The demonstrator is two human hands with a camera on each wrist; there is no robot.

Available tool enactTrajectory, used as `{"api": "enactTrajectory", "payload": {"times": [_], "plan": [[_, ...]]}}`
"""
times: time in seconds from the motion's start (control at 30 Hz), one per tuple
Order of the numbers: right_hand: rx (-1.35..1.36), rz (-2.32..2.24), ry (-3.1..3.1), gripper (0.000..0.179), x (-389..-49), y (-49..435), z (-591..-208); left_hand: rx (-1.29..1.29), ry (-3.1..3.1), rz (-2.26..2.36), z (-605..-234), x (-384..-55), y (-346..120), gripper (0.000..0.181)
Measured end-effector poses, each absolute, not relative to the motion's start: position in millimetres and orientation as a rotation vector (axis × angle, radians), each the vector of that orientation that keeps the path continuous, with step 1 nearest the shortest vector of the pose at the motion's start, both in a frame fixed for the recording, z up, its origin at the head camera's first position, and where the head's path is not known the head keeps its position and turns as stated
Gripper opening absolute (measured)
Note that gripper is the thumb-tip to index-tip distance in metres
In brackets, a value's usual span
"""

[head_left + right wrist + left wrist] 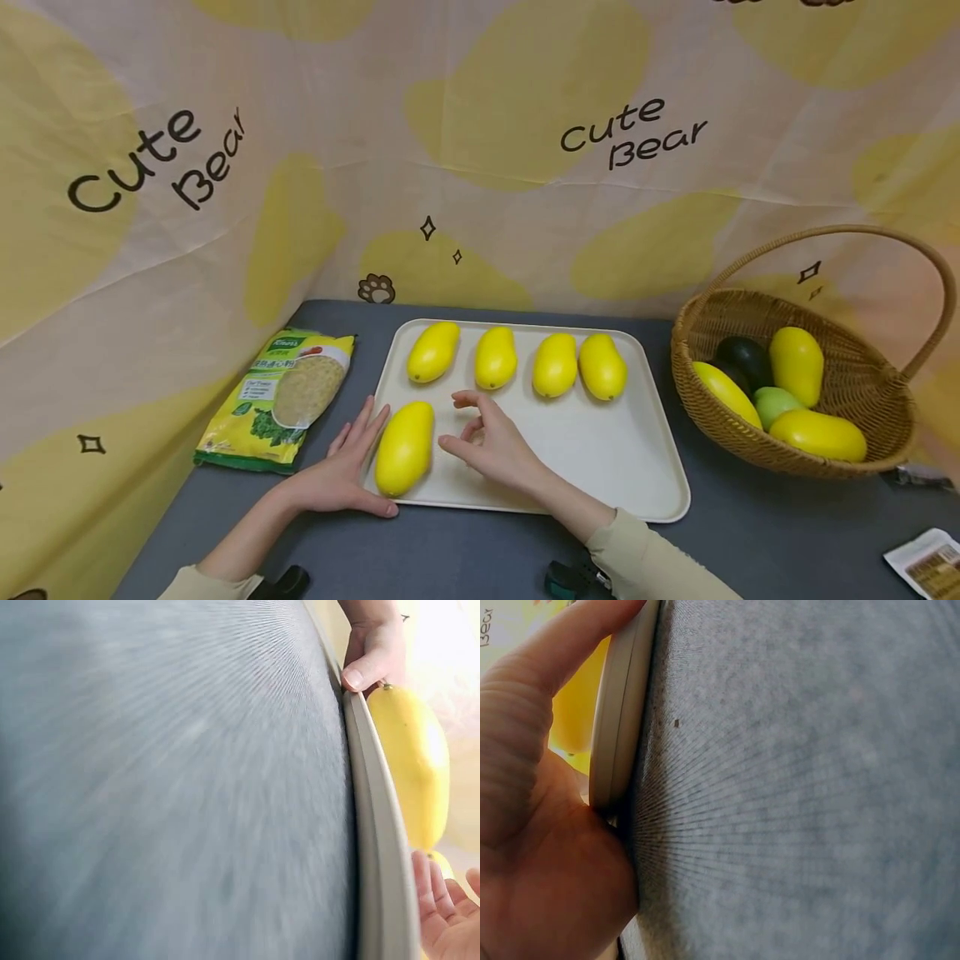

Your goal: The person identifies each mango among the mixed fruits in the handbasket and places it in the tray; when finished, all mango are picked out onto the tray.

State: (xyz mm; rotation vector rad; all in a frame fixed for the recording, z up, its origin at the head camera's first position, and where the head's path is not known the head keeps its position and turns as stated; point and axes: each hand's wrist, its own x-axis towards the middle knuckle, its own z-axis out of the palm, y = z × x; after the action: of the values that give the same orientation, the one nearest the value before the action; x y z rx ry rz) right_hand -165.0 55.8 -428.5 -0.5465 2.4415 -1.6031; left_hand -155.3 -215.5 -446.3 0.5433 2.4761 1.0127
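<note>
A yellow mango (405, 450) lies in the near left corner of a cream tray (592, 458). Flat at that corner, my left hand (337, 471) spreads its straight fingers along the tray's left side, with the thumb on the near rim; the left wrist view shows the palm against the tray edge (619, 727). My right hand (495, 442) is over the tray just right of this mango, fingers loosely bent and apart from it, holding nothing. Several more mangoes, among them one (496, 358) near the middle, form a row along the tray's far side.
Left of the tray lies a yellow and green food packet (277, 400). On the right, a wicker basket (810, 467) with a tall handle holds more yellow, green and dark fruit. A small packet (930, 562) is at the lower right. A printed cloth (510, 225) hangs behind the table.
</note>
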Motion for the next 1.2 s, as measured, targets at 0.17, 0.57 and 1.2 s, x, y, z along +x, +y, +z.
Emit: {"api": "enactTrajectory", "payload": {"times": [0.17,0.57,1.2], "plan": [[-0.629,-1.564,2.491,0.063,-157,82,-421,0.546,2.482,1.006,-448,-156,-216,0.129],[-0.934,-1.176,2.975,0.046,-148,172,-364,0.564,2.497,1.044,-447,-153,-216,0.129],[-0.627,-0.294,2.951,0.036,-201,336,-277,0.565,2.495,1.045,-446,-153,-213,0.129]]}}
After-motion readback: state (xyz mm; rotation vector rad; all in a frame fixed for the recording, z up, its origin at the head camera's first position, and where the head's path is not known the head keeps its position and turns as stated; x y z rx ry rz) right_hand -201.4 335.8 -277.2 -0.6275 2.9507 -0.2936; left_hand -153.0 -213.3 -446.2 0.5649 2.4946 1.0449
